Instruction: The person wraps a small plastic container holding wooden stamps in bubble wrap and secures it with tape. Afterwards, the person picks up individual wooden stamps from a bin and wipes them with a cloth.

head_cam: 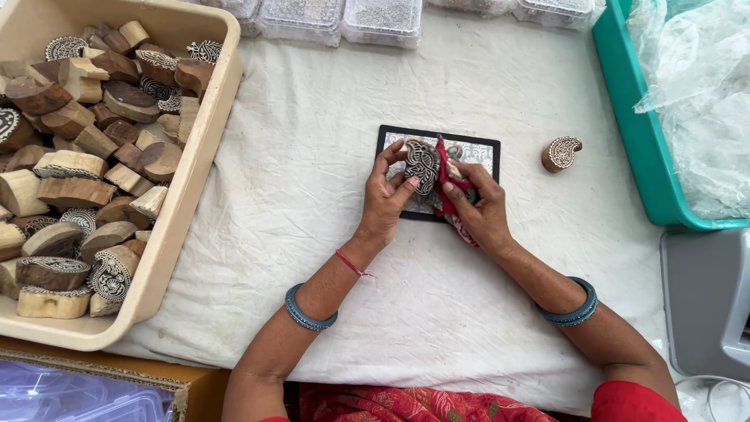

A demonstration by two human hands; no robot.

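The left hand (384,205) pinches a carved wooden block (422,164) between thumb and fingertips, its grip clamped on the block's left edge. The block is held just above the card (478,148), a black-bordered rectangle lying flat on the white cloth (312,156) that covers the bench. The right hand (483,212) is closed on a red patterned cloth (447,173), pressing it against the right side of the block, so both grips meet on the same piece.

Taking the card as the landmark: the block sits over the card's left half, with its carved face turned up toward the camera. Its long axis runs roughly from the near edge of the card to the far edge, leaning slightly left at the top. The left hand is the one carrying it; the right hand touches it only through the red cloth, which trails down past the card's near edge.

Right of the card, well apart, a second small block (561,153) of paisley shape stands alone on the white cloth, nearer the right hand. Further right is a teal bin (637,141) with clear plastic in it. Left of the card, well apart, a beige tub (195,156) is heaped with many more wooden blocks. Beyond the card's far edge, clear boxes (344,19) line the cloth.
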